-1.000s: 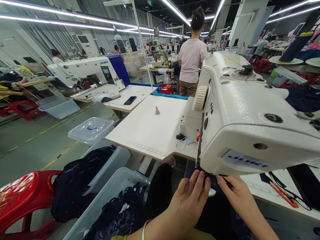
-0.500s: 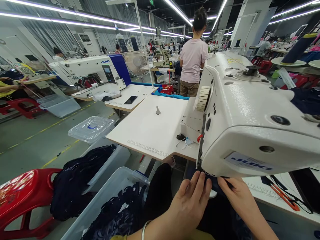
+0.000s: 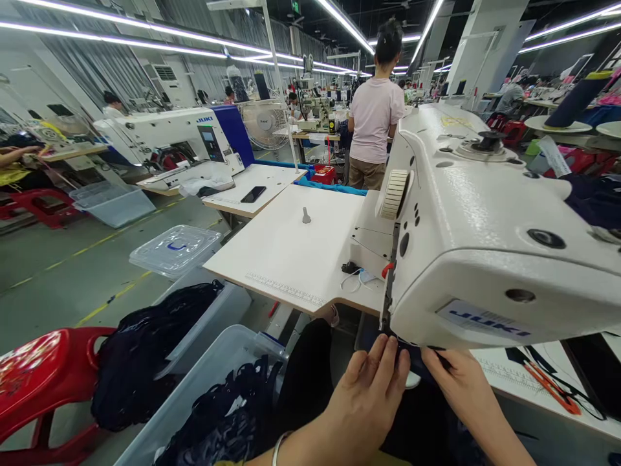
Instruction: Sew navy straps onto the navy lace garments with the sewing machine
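A white Juki sewing machine [image 3: 475,226] fills the right of the view on a white table [image 3: 291,252]. Under its head lies dark navy fabric [image 3: 427,414]. My left hand [image 3: 369,395] rests on that fabric, fingers together and stretched toward the needle area. My right hand [image 3: 456,382] is just to its right, fingertips pinched on the fabric's edge beneath the machine head. The needle and presser foot are hidden by the machine head.
Clear plastic bins [image 3: 208,388] with dark lace pieces [image 3: 145,349] stand at lower left beside a red stool [image 3: 39,382]. Orange snips [image 3: 553,382] lie on the table at right. A person in a pink shirt [image 3: 373,116] stands behind the table. More sewing machines [image 3: 169,142] line the hall.
Both hands have stayed on the fabric under the machine head. The view has shifted very slightly; nothing else has visibly moved.
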Tool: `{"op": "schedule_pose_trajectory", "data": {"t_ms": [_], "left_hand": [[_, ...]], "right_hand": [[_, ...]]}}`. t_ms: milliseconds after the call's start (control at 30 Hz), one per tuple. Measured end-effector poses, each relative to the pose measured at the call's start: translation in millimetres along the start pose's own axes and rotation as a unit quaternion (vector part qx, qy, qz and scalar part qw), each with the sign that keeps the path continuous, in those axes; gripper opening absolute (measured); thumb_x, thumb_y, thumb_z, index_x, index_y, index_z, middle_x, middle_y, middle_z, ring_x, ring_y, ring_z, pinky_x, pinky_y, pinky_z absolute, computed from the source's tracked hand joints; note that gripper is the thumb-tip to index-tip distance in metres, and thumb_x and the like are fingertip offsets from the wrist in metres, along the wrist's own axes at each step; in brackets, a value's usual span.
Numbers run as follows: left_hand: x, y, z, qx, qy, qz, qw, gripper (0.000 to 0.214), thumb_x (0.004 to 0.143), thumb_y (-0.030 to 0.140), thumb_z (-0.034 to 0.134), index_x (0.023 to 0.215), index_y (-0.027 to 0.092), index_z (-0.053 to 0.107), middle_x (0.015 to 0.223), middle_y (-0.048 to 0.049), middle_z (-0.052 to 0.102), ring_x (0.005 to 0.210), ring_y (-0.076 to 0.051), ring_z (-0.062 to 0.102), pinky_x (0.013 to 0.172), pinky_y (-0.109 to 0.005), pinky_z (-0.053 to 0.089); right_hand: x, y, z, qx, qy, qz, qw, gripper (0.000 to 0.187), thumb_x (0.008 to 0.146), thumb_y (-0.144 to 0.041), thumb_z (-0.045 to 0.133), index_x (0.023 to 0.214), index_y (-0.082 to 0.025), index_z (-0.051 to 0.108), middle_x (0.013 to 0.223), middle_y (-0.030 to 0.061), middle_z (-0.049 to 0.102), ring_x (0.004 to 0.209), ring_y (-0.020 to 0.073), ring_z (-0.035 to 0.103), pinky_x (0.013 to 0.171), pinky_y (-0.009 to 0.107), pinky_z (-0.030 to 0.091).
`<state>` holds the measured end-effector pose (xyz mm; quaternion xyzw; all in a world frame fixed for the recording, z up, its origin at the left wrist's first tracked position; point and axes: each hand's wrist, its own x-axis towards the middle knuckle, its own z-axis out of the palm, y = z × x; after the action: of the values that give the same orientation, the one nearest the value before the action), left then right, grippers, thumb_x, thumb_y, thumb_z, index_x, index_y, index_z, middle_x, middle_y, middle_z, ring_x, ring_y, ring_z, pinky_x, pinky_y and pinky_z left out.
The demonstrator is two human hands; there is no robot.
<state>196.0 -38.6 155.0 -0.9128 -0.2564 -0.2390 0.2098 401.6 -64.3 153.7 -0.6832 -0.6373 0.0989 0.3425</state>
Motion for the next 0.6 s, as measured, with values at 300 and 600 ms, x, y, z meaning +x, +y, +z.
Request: {"op": "schedule_pose_trajectory", "data": {"t_ms": [300,600], "left_hand": [[-1.9,0.6,4.1,0.009,0.018,-0.03,0.999,0.044,0.096,0.033,0.051,0.137,0.014,0.053,0.144,-0.014,0.049,0.139,-0.028,0.035,0.114,-0.041,0.012],[-7.2,-6.9,3.9,-0.034,0.019,-0.034,0.999,0.042,0.098,0.035,0.054,0.136,0.017,0.053,0.145,-0.0132,0.048,0.14,-0.026,0.035,0.112,-0.038,0.021]], "right_hand": [[1.0,7.1,4.4,0.017,0.007,-0.002,1.0,0.035,0.092,-0.04,0.047,0.068,-0.023,0.067,0.072,0.0056,0.073,0.067,0.0237,0.068,0.065,0.033,0.053],[-6.6,20.6,13.0,0.101,-0.007,0.113,0.988,0.039,0.089,-0.054,0.047,0.096,-0.021,0.067,0.106,0.0139,0.072,0.104,0.0317,0.065,0.089,0.043,0.052]]}}
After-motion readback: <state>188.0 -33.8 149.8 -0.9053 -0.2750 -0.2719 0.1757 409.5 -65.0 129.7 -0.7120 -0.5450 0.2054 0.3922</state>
